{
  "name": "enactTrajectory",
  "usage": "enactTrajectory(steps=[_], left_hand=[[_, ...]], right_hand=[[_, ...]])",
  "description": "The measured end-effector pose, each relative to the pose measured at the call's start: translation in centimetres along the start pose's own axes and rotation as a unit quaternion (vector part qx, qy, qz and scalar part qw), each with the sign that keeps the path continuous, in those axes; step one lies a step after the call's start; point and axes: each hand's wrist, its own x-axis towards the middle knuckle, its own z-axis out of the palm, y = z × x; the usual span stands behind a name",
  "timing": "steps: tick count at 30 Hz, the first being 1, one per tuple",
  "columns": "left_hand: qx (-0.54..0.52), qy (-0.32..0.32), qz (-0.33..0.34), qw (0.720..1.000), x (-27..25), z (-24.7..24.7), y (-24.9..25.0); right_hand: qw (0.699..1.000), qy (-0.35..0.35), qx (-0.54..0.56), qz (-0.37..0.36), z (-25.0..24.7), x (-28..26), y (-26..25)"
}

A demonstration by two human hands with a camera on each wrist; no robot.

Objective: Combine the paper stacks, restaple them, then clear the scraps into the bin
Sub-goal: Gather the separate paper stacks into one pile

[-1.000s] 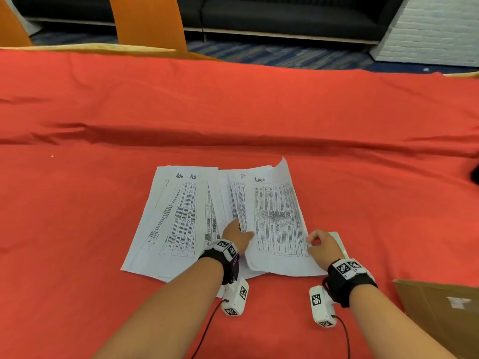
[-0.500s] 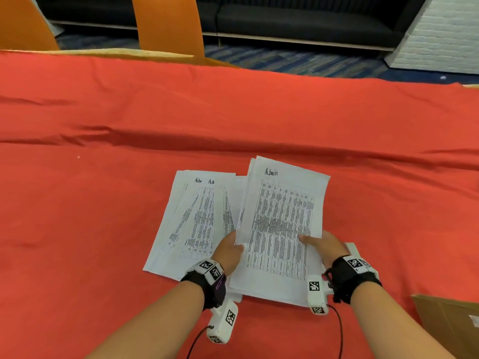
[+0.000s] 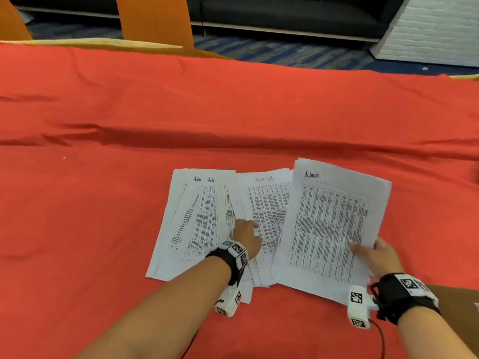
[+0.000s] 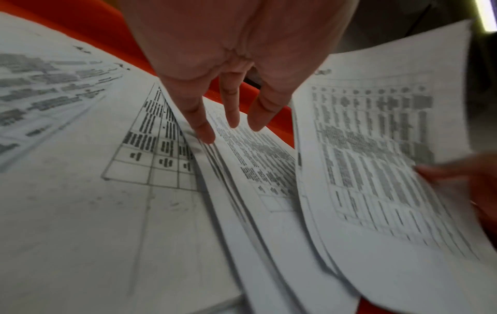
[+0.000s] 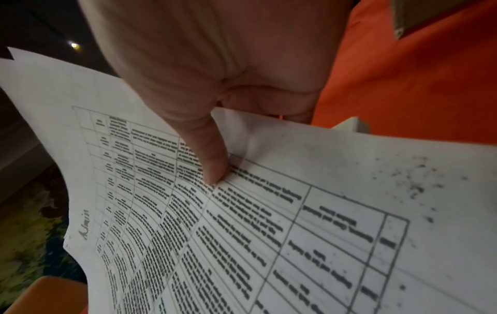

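Your right hand (image 3: 373, 255) pinches the "Admin" sheet (image 3: 329, 229) at its right edge, thumb on top and fingers beneath, holding it tilted up just right of the "Task List" stack (image 3: 267, 203), where your left hand (image 3: 246, 237) hovers with fingers spread and straight. Further left, fanned "Admin" papers (image 3: 191, 216) lie flat on the red tablecloth (image 3: 103, 203). A cardboard box (image 3: 456, 299) is cut off at the lower right, so you cannot tell what it holds.

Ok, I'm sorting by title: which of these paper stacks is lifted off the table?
The rightmost stack headed "Admin": the right hand pinches its edge and holds it raised, while the "Task List" stack and the leftmost sheets lie flat.
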Motion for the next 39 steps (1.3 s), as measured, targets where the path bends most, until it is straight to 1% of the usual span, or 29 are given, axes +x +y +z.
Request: enactTrajectory(steps=[3,6,8,10,13,16,18,20,22,24,25,26,29,31,33,36,37,38,39], left_hand=[[-0.059,0.032,-0.053,0.996,1.2,0.1,1.0],[-0.123,0.032,-0.095,0.987,2.1,0.0,1.4],[-0.146,0.035,-0.093,0.984,2.5,0.2,1.7],[-0.172,0.051,-0.098,0.979,2.6,0.4,2.0],[-0.198,0.090,-0.102,0.971,2.6,0.9,2.4],[-0.210,0.067,-0.115,0.969,2.3,1.0,2.6],[-0.174,0.047,-0.105,0.978,1.8,0.9,2.3],[-0.161,0.047,-0.094,0.981,1.3,0.8,1.3],[-0.172,0.057,-0.085,0.980,0.8,0.5,0.2],[-0.195,0.073,-0.059,0.976,0.1,0.2,-0.6],[-0.207,0.080,-0.049,0.974,-0.2,0.0,-0.8],[-0.226,0.075,-0.046,0.970,-0.5,-0.1,-0.8],[-0.298,0.038,-0.048,0.953,-1.0,0.2,-0.4],[-0.324,0.016,-0.045,0.945,-1.1,0.4,0.3],[-0.330,0.004,-0.038,0.943,-1.0,0.3,1.1],[-0.312,-0.009,-0.031,0.950,-0.2,0.5,1.7],[-0.283,-0.009,-0.031,0.959,0.2,0.6,1.7],[-0.235,0.007,-0.034,0.971,0.6,0.7,1.7],[-0.178,0.039,-0.045,0.982,1.0,0.8,1.6]], right_hand=[[1.000,-0.003,0.012,0.013,-1.4,0.7,0.7],[1.000,-0.015,0.012,0.013,-2.0,1.0,0.7],[1.000,-0.020,0.016,0.013,-2.2,1.1,0.4],[0.999,-0.027,0.015,0.016,-2.2,1.2,0.1],[0.999,-0.041,0.017,0.014,-1.9,1.2,-0.1],[0.998,-0.058,0.014,0.014,-1.5,1.3,-0.6],[0.997,-0.077,0.013,0.024,-1.2,1.7,-1.0],[0.995,-0.094,0.026,0.039,-0.5,2.3,-1.3],[0.991,-0.106,0.053,0.057,0.7,2.7,-1.7],[0.988,-0.123,0.064,0.070,2.2,2.7,-2.2],[0.988,-0.129,0.059,0.068,3.0,2.7,-2.3],[0.988,-0.132,0.048,0.063,3.8,2.6,-2.4],[0.990,-0.139,0.018,0.035,5.5,2.7,-2.0],[0.989,-0.150,-0.015,0.008,5.9,3.0,-1.6],[0.988,-0.140,-0.057,-0.018,5.9,3.1,-1.6],[0.992,-0.082,-0.093,-0.026,4.9,2.9,-2.3],[0.994,-0.067,-0.088,-0.025,4.5,3.0,-2.4],[0.995,-0.058,-0.083,-0.021,4.0,3.1,-2.5],[0.995,-0.049,-0.083,-0.021,3.4,3.0,-2.7]])
